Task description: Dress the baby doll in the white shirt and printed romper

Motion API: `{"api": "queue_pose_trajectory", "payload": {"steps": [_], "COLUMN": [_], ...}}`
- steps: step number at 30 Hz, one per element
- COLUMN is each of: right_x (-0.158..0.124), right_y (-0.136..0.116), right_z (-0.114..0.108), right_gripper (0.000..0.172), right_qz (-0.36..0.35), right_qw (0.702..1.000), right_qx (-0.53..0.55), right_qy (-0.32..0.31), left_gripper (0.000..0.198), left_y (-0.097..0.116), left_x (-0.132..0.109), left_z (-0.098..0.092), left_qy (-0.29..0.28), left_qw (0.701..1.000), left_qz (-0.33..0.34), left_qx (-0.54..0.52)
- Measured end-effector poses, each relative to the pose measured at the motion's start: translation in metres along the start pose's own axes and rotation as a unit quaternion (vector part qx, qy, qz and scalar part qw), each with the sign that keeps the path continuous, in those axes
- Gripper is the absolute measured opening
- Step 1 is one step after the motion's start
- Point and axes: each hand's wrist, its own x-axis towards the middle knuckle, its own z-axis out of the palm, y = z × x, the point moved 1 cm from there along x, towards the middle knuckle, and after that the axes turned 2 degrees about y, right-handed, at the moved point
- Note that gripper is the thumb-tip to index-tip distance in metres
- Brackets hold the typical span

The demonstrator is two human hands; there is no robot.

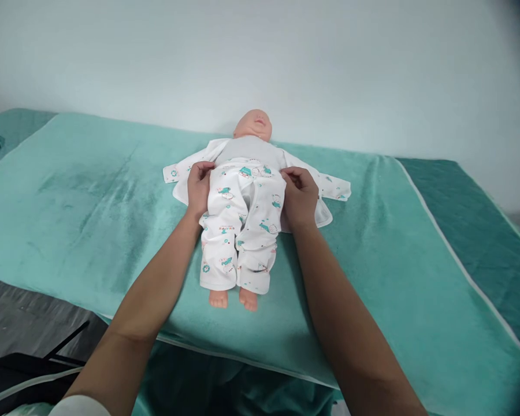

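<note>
A baby doll (pixel 253 125) lies on its back, head toward the wall and bare feet toward me. White printed baby pants (pixel 260 222) cover its legs up to the belly. Under its back a white printed jacket (pixel 335 186) is spread open, sleeves out to both sides. At the waist, my left hand (pixel 200 188) pinches the pants' edge on the left side. Opposite it, my right hand (pixel 300 195) has its thumb and fingers closed on the waistband at the right. Some fingertips are hidden by the hands and cloth.
A light green plush cover (pixel 91 190) with pale piping lies over the bed, with darker green quilted cloth (pixel 468 219) at the right. A white wall (pixel 286 63) stands behind. At lower left are a black object (pixel 13 375) and a pale cable (pixel 34 381).
</note>
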Motion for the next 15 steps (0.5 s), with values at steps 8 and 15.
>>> {"api": "queue_pose_trajectory", "payload": {"steps": [8,15], "right_x": [0.013,0.027], "right_y": [-0.017,-0.021], "right_z": [-0.014,-0.013], "right_gripper": [0.013,0.007], "right_qz": [-0.063,-0.109], "right_qw": [0.987,0.963], "right_qx": [-0.033,-0.078], "right_qy": [-0.141,-0.232], "left_gripper": [0.02,0.021], "left_y": [0.017,0.023], "left_x": [-0.005,0.002], "left_z": [-0.003,-0.004], "left_qy": [-0.076,-0.166], "left_qw": [0.994,0.975], "left_qz": [0.065,0.113], "left_qx": [0.038,0.091]}}
